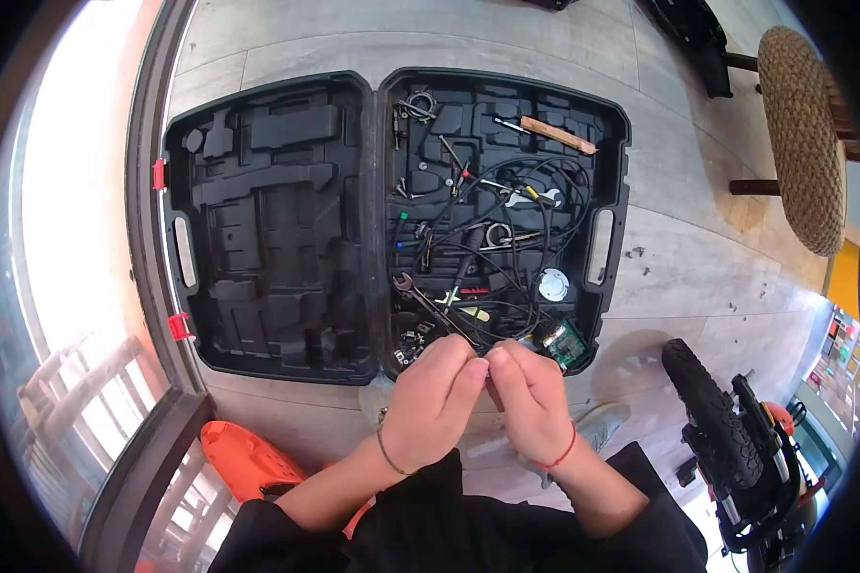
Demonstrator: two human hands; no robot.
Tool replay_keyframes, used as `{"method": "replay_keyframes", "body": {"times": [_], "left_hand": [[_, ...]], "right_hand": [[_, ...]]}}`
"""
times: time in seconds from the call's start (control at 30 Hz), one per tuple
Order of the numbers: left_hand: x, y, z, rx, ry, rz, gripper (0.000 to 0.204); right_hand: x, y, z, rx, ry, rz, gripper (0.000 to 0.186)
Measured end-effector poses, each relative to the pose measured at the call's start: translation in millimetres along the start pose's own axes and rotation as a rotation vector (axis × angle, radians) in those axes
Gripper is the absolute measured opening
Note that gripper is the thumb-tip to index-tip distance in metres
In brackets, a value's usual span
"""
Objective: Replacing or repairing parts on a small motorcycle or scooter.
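Note:
My left hand (425, 411) and my right hand (537, 406) meet over the front edge of an open black tool case (384, 220). Both are closed, thumbs and fingertips pinched together. Whatever they hold between them is too small and hidden to name. Just beyond my left hand lie a wrench (406, 284) and some small metal parts (409, 346). A green circuit board (566, 346) rests in the case beside my right hand. A black cable (569, 205) loops across the case's right half.
In the case also lie an open-ended spanner (533, 198), a wooden-handled tool (559, 134) and a white disc (553, 285). An orange plastic object (244, 458) sits front left, a knobbly tyre (712, 411) front right. A woven stool (801, 138) stands far right; a window frame (148, 191) runs along the left.

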State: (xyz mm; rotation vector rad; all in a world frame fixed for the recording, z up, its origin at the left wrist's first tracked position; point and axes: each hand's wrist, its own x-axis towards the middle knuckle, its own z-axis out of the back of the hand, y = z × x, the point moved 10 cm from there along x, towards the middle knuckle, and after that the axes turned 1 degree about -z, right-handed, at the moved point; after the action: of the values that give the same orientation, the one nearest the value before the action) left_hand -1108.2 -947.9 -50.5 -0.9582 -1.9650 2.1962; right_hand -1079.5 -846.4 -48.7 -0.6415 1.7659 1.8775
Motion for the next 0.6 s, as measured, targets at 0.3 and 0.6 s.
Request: {"method": "replay_keyframes", "body": {"times": [0.3,0.6], "left_hand": [[-6.9,-10.7,4.8,0.012,-0.049,-0.047,0.021],[-2.8,-3.2,-3.3,-0.026,-0.067,-0.008,0.024]], "right_hand": [[-9.1,-9.2,-12.7,0.267,0.032,-0.019,0.029],[-11.3,-26.6,-11.8,0.453,-0.123,-0.142,0.029]]}}
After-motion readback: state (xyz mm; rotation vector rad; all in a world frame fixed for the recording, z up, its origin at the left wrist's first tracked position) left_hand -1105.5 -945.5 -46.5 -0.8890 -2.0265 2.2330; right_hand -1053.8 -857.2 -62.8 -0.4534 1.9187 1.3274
